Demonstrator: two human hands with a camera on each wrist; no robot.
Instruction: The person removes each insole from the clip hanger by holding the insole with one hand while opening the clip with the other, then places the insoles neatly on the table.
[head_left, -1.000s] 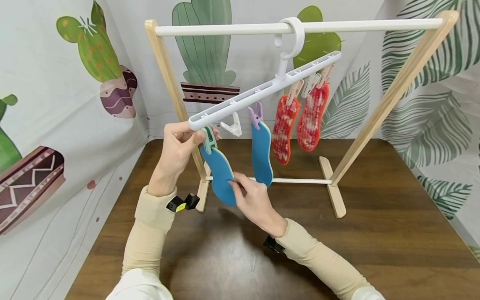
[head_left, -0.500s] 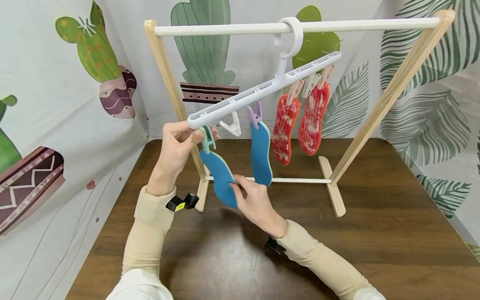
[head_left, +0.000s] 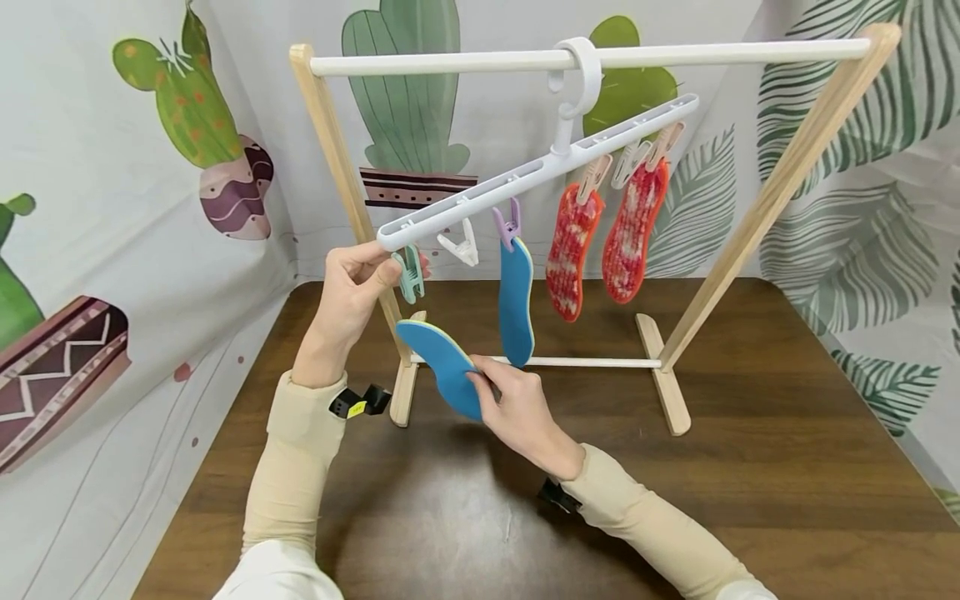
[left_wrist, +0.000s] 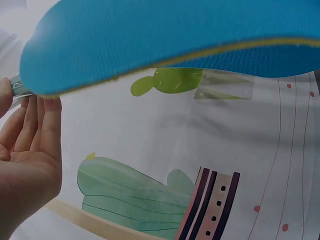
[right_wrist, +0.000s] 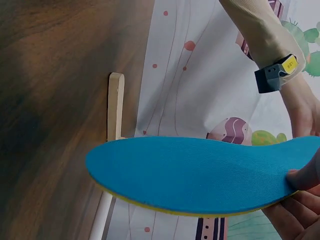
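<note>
My left hand [head_left: 352, 287] pinches a pale green clothespin [head_left: 409, 275] under the near left end of a white clip hanger [head_left: 480, 198]. My right hand [head_left: 525, 412] holds a blue insole [head_left: 442, 362] with a yellow edge, thumb on one face and fingers behind. The insole's upper end sits just below the clothespin, apart from it. In the right wrist view the insole [right_wrist: 190, 172] spans the middle. It covers the top of the left wrist view, partly hiding the clothespin there. A second blue insole [head_left: 516, 304] hangs from a purple clothespin [head_left: 508, 223].
Two red-and-white patterned insoles [head_left: 573, 254] hang at the hanger's right from pink clothespins [head_left: 595, 179]. White clothespins [head_left: 461, 243] hold nothing. The hanger hooks over a white rod [head_left: 712, 55] on a wooden-legged rack [head_left: 780, 196], standing on a brown table [head_left: 750, 483].
The insole in my right hand has come out of the green clothespin and moved slightly down. The hanger's left end has risen toward me slightly; my left hand stays on the clothespin.
</note>
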